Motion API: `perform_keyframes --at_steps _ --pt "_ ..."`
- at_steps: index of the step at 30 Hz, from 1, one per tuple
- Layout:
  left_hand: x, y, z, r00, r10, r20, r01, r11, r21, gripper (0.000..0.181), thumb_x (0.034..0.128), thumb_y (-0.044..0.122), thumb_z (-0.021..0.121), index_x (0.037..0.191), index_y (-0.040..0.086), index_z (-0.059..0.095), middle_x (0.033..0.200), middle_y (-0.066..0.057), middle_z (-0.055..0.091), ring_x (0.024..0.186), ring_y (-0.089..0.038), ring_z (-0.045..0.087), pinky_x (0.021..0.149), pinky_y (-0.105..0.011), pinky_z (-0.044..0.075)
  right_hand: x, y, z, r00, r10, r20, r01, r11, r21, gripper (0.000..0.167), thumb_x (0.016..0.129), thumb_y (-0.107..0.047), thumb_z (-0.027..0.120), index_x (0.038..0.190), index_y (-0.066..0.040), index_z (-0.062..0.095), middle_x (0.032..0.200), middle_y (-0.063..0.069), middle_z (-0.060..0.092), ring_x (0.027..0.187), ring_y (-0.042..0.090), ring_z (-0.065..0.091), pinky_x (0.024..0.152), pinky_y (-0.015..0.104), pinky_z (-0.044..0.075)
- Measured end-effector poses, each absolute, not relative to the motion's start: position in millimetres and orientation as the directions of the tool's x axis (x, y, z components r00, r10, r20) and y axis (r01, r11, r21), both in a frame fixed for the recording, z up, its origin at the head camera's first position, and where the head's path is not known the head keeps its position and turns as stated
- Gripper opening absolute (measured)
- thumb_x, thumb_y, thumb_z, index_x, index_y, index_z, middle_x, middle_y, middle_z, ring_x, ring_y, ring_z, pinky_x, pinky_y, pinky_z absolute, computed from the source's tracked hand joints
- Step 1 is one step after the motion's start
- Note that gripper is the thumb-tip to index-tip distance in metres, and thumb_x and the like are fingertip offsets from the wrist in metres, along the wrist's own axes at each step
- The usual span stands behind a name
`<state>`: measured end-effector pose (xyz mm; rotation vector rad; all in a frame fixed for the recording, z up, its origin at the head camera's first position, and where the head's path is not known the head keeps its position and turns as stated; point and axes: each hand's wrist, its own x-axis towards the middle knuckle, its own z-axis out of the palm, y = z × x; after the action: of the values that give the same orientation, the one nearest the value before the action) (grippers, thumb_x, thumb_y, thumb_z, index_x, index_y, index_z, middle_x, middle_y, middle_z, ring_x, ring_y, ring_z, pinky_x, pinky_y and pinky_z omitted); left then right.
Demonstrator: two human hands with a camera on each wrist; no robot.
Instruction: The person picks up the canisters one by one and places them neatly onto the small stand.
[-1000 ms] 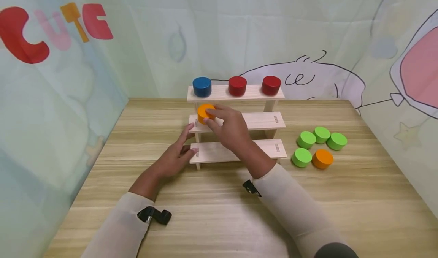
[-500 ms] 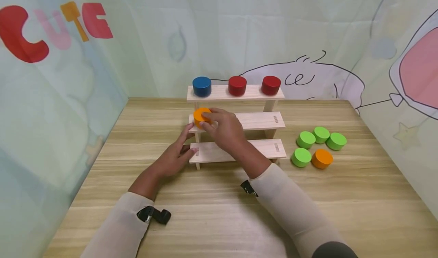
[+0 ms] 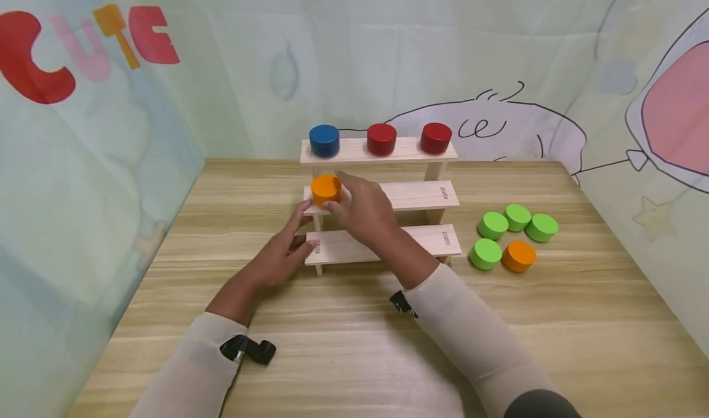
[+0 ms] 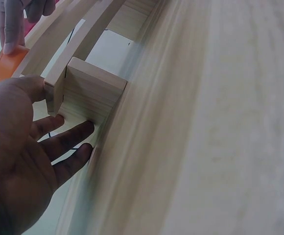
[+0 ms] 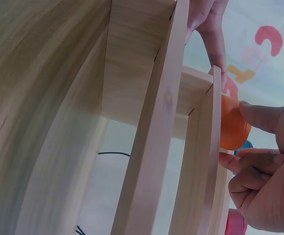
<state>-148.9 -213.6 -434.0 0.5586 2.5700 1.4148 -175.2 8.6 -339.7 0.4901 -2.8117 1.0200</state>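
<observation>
An orange disc [image 3: 325, 190] stands on the left end of the middle tier of a three-tier wooden stand [image 3: 410, 195]. My right hand [image 3: 368, 212] holds the disc by its side, thumb in front and a finger behind; in the right wrist view the thumb touches the orange disc [image 5: 233, 125]. My left hand [image 3: 277, 259] rests at the stand's left end, fingers fairly straight, with fingertips at the middle and bottom tiers. In the left wrist view, the left hand [image 4: 29, 147] has its thumb against a board end and its other fingers spread by the side panel.
On the top tier stand a blue disc [image 3: 324, 141] and two red discs [image 3: 381, 139], [image 3: 436, 138]. Right of the stand, several green discs [image 3: 493, 226] and another orange disc [image 3: 519, 256] lie on the wooden table [image 3: 332, 332]. A printed cloth [image 3: 249, 67] hangs behind.
The held orange disc and my right hand have shifted slightly left along the middle tier. The right fingers have moved off the disc's top to its side. My left hand stays at the stand.
</observation>
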Motion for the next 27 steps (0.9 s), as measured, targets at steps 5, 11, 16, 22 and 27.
perform_keyframes --at_steps 5,11,16,22,27 --pt "-148 -212 -433 -0.918 0.394 0.042 0.247 0.486 0.838 0.083 0.1153 0.027 0.055 0.174 0.049 0.0 0.18 -0.021 0.027 0.145 -0.05 0.059 0.118 -0.063 0.051 -173 13 -340 -0.937 -0.268 0.222 -0.348 0.738 -0.578 0.073 0.098 -0.03 0.084 0.161 -0.008 0.055 0.16 0.009 0.062 0.148 0.03 0.061 0.121 0.048 0.053" --pt "-149 -212 -433 -0.92 0.389 0.038 0.244 0.496 0.833 0.084 0.1153 0.027 0.055 0.173 0.05 0.0 0.18 -0.02 0.026 0.147 -0.05 0.058 0.119 -0.063 0.049 -168 28 -341 -0.923 -0.289 0.252 -0.383 0.743 -0.549 0.069 0.099 -0.029 0.084 0.159 -0.007 0.057 0.158 0.011 0.064 0.147 0.03 0.062 0.121 0.049 0.054" --pt "-150 -211 -433 -0.921 0.387 0.032 0.239 0.502 0.831 0.083 0.1151 0.028 0.056 0.173 0.051 0.001 0.18 -0.02 0.027 0.147 -0.05 0.058 0.119 -0.064 0.049 -164 48 -340 -0.907 -0.321 0.273 -0.418 0.768 -0.485 0.068 0.098 -0.03 0.084 0.157 -0.008 0.059 0.157 0.011 0.065 0.146 0.03 0.063 0.121 0.048 0.053" --pt "-150 -212 -433 -0.921 0.388 0.034 0.242 0.503 0.83 0.083 0.1151 0.029 0.056 0.173 0.05 0.0 0.179 -0.021 0.027 0.147 -0.051 0.057 0.119 -0.065 0.049 -156 72 -339 -0.894 -0.354 0.273 -0.442 0.793 -0.42 0.066 0.098 -0.028 0.084 0.157 -0.01 0.06 0.156 0.011 0.066 0.145 0.031 0.064 0.119 0.05 0.054" --pt "-149 -212 -432 -0.92 0.389 0.038 0.246 0.499 0.831 0.083 0.115 0.027 0.056 0.173 0.05 0.0 0.179 -0.022 0.027 0.147 -0.051 0.057 0.119 -0.064 0.049 -149 94 -340 -0.888 -0.363 0.282 -0.453 0.795 -0.403 0.065 0.097 -0.025 0.085 0.156 -0.009 0.061 0.154 0.013 0.067 0.144 0.034 0.065 0.118 0.053 0.055"
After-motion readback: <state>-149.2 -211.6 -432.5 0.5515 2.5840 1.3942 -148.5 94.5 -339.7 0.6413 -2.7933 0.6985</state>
